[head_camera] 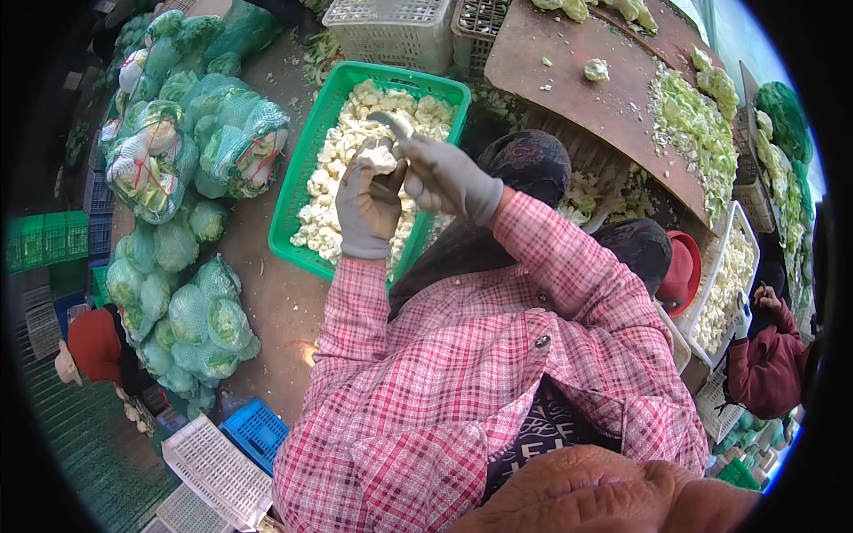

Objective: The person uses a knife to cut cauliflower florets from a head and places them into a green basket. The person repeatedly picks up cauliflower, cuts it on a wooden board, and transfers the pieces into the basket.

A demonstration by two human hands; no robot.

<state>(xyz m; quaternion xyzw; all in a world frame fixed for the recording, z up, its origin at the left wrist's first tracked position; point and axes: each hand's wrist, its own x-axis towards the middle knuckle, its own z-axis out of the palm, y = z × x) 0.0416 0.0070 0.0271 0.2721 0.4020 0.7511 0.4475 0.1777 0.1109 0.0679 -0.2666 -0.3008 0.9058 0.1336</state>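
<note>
Gloved in grey, my left hand point(368, 210) grips a white cauliflower piece point(378, 160) above a green plastic crate point(282, 220). Many cut cauliflower florets point(320, 206) fill the crate. My right hand point(448, 174), also in a grey glove, is closed around a knife with a curved blade point(392, 122). The blade points up and to the left, just beyond the held piece. Both hands are close together over the florets. My fingers hide the knife's handle and part of the cauliflower piece.
Green mesh sacks of cauliflower point(220, 133) lie to the left. A brown tabletop point(573, 60) at upper right bears leaf trimmings point(693, 126) and a cauliflower chunk point(596, 70). White crates point(393, 33) stand beyond. A red bucket point(680, 273) and another person point(766, 366) are at right.
</note>
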